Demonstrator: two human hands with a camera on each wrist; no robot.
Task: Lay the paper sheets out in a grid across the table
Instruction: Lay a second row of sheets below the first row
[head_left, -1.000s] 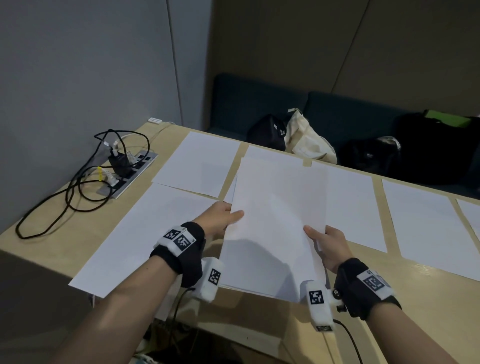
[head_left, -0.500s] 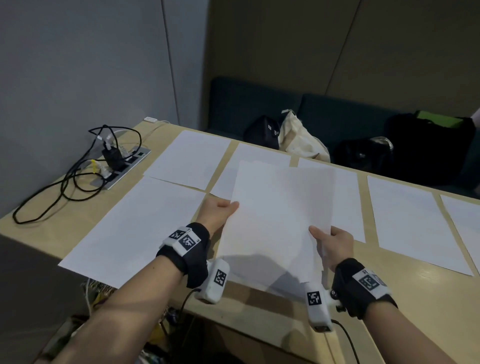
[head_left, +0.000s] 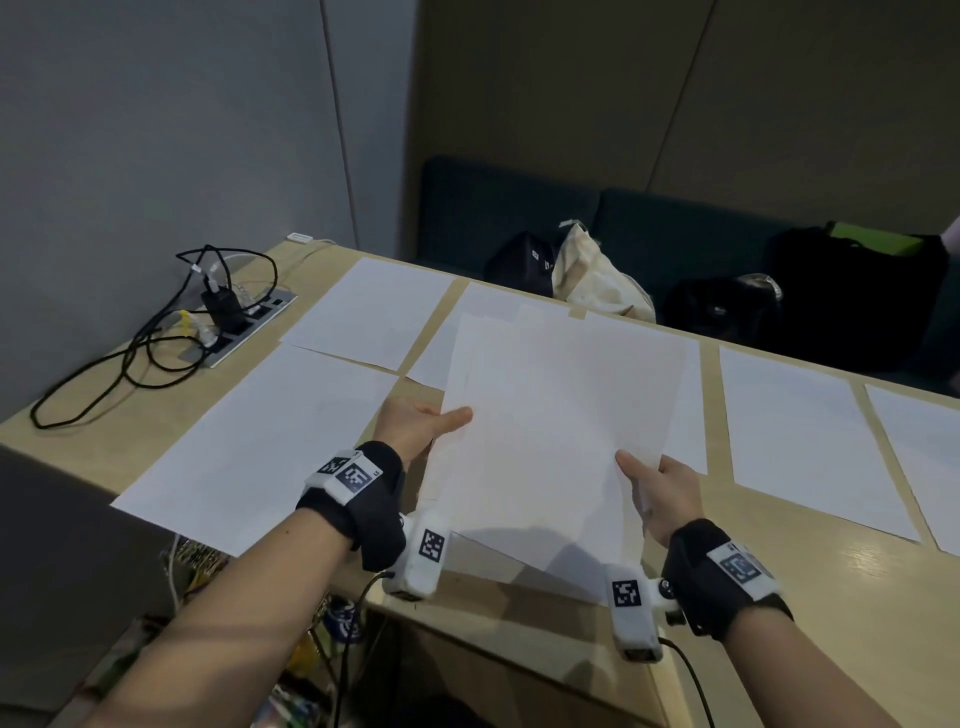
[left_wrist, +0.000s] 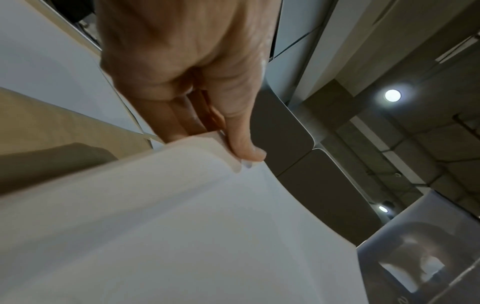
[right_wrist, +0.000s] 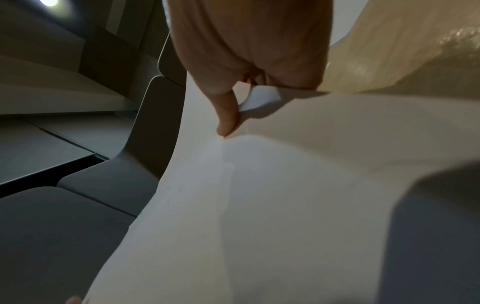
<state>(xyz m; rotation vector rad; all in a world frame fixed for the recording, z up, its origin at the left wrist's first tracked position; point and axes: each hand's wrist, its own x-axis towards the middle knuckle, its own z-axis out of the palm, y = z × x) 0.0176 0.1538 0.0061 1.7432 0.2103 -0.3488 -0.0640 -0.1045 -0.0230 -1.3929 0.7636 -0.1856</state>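
Observation:
I hold a stack of white paper sheets (head_left: 550, 426) tilted above the wooden table (head_left: 810, 582), near its front edge. My left hand (head_left: 421, 423) pinches the stack's left edge, thumb on top, fingers underneath. My right hand (head_left: 657, 491) pinches its right edge the same way. The left wrist view shows the left hand (left_wrist: 233, 144) clamped on the stack (left_wrist: 168, 226); the right wrist view shows the right hand (right_wrist: 228, 115) on the stack (right_wrist: 259, 205). Several single sheets lie flat on the table: two at the left (head_left: 260, 447) (head_left: 374, 312) and others at the right (head_left: 800, 441).
A power strip (head_left: 244, 327) with a plugged adapter and black cables (head_left: 119, 369) sits at the table's left end by the grey wall. Bags (head_left: 602, 280) rest on a dark bench behind the table. Bare wood shows at the front right.
The stack has risen slightly and its sheets have fanned a little at the top edge. Both hands keep their pinch on the edges. The view has shifted a bit.

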